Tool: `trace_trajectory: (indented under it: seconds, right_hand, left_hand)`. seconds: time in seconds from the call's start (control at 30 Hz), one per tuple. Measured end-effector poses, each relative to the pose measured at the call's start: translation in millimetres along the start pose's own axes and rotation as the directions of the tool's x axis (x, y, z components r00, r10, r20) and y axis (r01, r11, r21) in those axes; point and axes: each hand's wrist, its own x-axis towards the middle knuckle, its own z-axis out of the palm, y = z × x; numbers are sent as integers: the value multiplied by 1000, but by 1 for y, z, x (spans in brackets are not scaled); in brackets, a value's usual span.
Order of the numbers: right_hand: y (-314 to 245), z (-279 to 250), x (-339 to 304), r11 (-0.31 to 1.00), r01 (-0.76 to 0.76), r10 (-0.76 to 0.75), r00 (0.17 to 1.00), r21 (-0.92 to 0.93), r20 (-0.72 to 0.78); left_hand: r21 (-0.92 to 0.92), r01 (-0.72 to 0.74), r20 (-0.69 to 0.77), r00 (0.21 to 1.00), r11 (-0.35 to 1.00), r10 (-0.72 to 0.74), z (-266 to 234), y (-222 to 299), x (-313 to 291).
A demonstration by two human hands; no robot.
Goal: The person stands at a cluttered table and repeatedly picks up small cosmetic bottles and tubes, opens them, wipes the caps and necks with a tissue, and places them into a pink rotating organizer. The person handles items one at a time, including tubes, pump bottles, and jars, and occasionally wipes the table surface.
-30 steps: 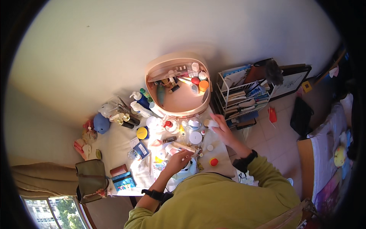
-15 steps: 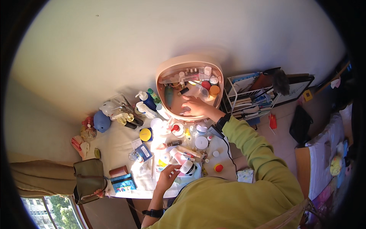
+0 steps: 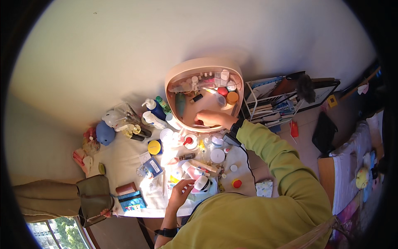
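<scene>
My right hand [image 3: 210, 118] reaches into a pale pink cosmetics case [image 3: 171, 83] with a rounded rim. Its fingers are curled down near the case's front inner edge; what they hold, if anything, is hidden. Lying deeper in the case are a dark lipstick-like tube [image 3: 196, 98], a jar with an orange lid [image 3: 232, 98], a red round lid [image 3: 222, 91] and a teal bottle [image 3: 179, 103]. Close to the table's near edge, my left hand [image 3: 180, 194] is closed at the side of a white container with a dark band [image 3: 202, 183], gripping it with the fingertips.
Pump bottles [image 3: 155, 108] crowd the case's left side. Several jars, tubes and a yellow-lidded round box [image 3: 154, 147] cover the sunlit white table [image 3: 124, 174]. A black cable [image 3: 249, 159] hangs over the right edge. A white wire rack [image 3: 269, 103] with books stands right of the case.
My right hand has moved slightly toward the case's front edge, and its spread fingers have curled in. My left hand stays at the white container. The whole view has shifted a little.
</scene>
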Motion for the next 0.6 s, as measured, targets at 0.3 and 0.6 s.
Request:
trace_trajectory:
  seconds: [0.3, 0.6]
  right_hand:
    - [22, 3, 10, 981, -193, 191, 946, 18, -263]
    - [27, -9, 8, 964, -188, 242, 911, 187, -334]
  left_hand:
    - [12, -14, 12, 1000, 1000, 14, 1, 3, 1]
    - [29, -28, 20, 999, 999, 28, 3, 8, 3]
